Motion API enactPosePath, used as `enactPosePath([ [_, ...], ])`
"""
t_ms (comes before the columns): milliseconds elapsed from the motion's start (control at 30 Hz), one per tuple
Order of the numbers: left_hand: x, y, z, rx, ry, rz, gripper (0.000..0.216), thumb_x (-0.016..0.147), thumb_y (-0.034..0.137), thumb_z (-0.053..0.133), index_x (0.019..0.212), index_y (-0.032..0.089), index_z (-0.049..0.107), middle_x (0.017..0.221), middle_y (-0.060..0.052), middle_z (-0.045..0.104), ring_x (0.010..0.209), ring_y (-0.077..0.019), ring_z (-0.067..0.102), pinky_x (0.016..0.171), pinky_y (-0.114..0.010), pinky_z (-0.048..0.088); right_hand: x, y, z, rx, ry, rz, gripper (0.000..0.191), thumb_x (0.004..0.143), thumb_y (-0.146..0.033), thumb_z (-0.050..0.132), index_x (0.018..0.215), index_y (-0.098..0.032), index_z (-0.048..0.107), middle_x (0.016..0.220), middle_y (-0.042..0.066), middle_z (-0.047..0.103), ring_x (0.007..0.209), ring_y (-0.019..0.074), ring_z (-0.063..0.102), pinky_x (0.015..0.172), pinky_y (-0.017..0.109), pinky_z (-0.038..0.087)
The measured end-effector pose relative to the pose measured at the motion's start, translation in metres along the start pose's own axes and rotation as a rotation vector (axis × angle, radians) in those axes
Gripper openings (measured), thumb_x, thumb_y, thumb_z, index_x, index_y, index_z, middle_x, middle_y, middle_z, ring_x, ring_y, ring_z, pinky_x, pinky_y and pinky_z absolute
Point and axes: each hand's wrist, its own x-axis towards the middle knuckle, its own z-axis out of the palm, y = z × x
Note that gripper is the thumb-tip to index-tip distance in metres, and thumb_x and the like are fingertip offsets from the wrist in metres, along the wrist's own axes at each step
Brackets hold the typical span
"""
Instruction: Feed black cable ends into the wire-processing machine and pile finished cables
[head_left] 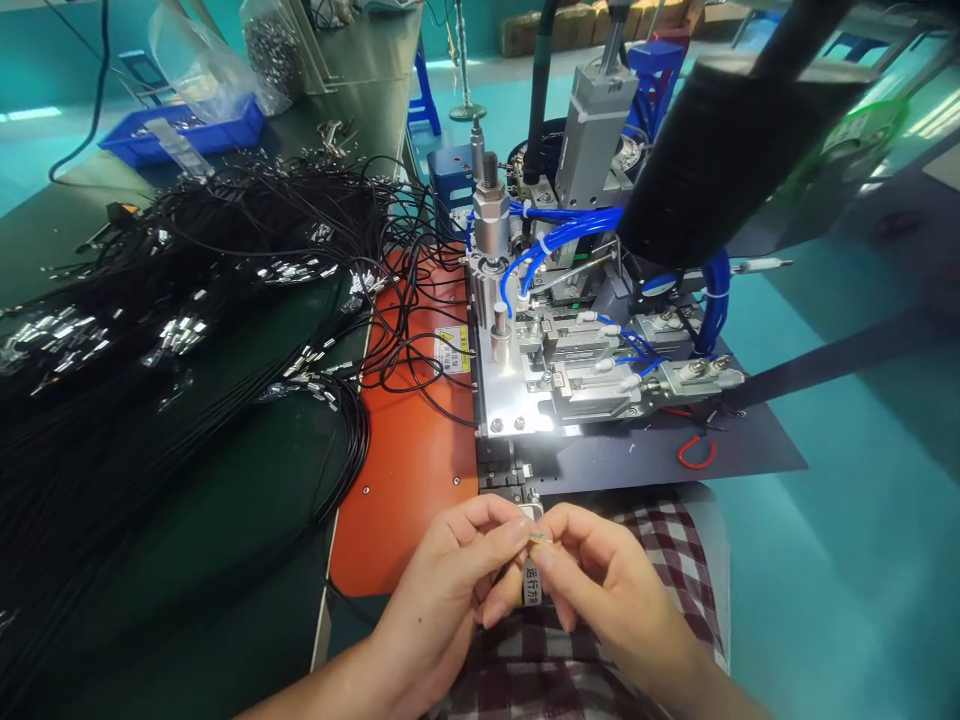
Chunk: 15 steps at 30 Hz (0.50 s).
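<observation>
My left hand (450,585) and my right hand (607,585) meet low in the middle of the view, above my checked lap. Both pinch a tiny brass-coloured part (540,540) between thumb and forefinger tips. A thin black cable runs from under my left hand toward the bench. A small labelled tag (532,585) hangs between the two hands. Just beyond them stands a metal fixture machine (570,360) with blue air hoses, on an orange base plate (409,470).
A big heap of black cables with silver metal ends (172,330) covers the green bench on the left. A blue tray (187,130) and clear bags of small parts sit at the far back. A large dark blurred object (735,140) hangs upper right.
</observation>
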Motion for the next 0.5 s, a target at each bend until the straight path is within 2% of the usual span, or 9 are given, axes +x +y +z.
enactPosePath([
  [167, 0.007, 0.002, -0.002, 0.074, 0.034, 0.015, 0.020, 0.084, 0.032, 0.062, 0.076, 0.014, 0.060, 0.039, 0.009, 0.037, 0.039, -0.0029, 0.022, 0.046, -0.020, 0.017, 0.004, 0.005, 0.002, -0.023, 0.087, -0.009, 0.030, 0.083, -0.045, 0.060, 0.073, -0.018, 0.053, 0.058, -0.006, 0.044, 0.048, 0.0079, 0.036, 0.046, 0.022, 0.029],
  [333, 0.011, 0.003, -0.003, 0.092, 0.065, 0.037, 0.019, 0.080, 0.032, 0.064, 0.076, 0.014, 0.059, 0.037, 0.010, 0.037, 0.037, -0.0024, 0.022, 0.046, -0.019, 0.017, 0.008, 0.016, -0.006, -0.092, 0.118, -0.053, 0.023, 0.084, -0.040, 0.060, 0.078, -0.019, 0.059, 0.062, -0.004, 0.048, 0.053, 0.0099, 0.040, 0.049, 0.022, 0.033],
  [500, 0.014, 0.004, -0.005, 0.123, 0.108, 0.054, 0.018, 0.082, 0.031, 0.062, 0.078, 0.014, 0.059, 0.037, 0.010, 0.038, 0.036, -0.0023, 0.022, 0.046, -0.019, 0.018, 0.012, 0.007, -0.012, -0.104, 0.151, -0.077, 0.020, 0.081, -0.039, 0.062, 0.080, -0.018, 0.062, 0.061, -0.003, 0.049, 0.053, 0.0115, 0.041, 0.049, 0.024, 0.035],
])
